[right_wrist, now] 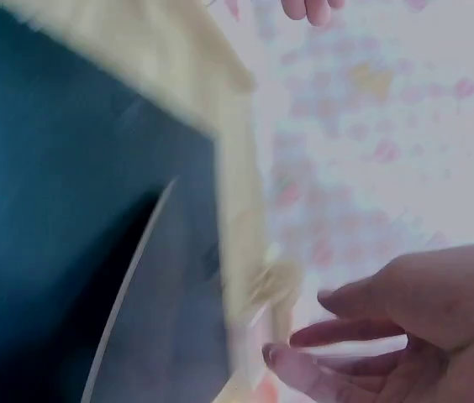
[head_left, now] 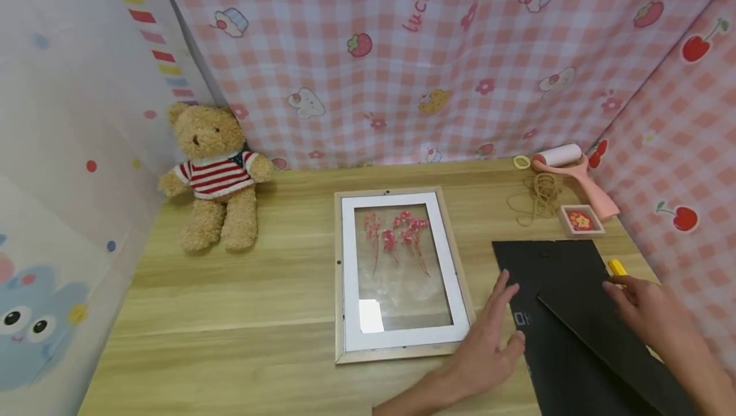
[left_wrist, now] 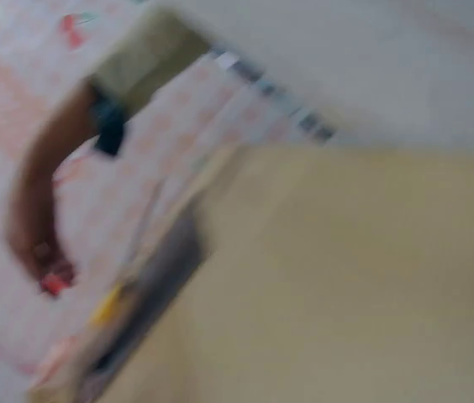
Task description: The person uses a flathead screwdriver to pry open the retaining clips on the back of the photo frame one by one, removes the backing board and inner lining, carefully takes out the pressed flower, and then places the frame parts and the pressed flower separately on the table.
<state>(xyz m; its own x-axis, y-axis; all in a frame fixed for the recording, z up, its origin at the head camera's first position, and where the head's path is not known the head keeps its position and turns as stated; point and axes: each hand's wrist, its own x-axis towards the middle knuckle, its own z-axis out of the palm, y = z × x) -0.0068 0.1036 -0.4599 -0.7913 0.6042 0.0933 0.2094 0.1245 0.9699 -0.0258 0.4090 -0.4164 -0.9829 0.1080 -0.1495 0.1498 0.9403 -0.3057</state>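
Observation:
A wooden picture frame [head_left: 339, 288] with a white mat and pink dried flowers [head_left: 405, 227] under its clear pane lies mid-table. My left hand [head_left: 483, 349] is spread by the frame's lower right corner, holding nothing; its fingertips [right_wrist: 308, 8] show in the right wrist view. A black backing board [head_left: 537, 262] with a raised stand flap [head_left: 604, 333] lies to the right. Over that board's right edge hovers my right hand [head_left: 655, 310], fingers loosely bent and nothing between them in the right wrist view. Just beyond its fingers is a small yellow object [head_left: 617, 268]. The left wrist view is blurred.
A teddy bear [head_left: 215, 173] in a striped sweater sits at the back left. At the back right lie twine [head_left: 540, 195], a pink-handled lint roller [head_left: 592, 189], a yellow ring [head_left: 521, 161] and a small box [head_left: 582, 220]. Patterned cloth [head_left: 374, 71] hangs behind.

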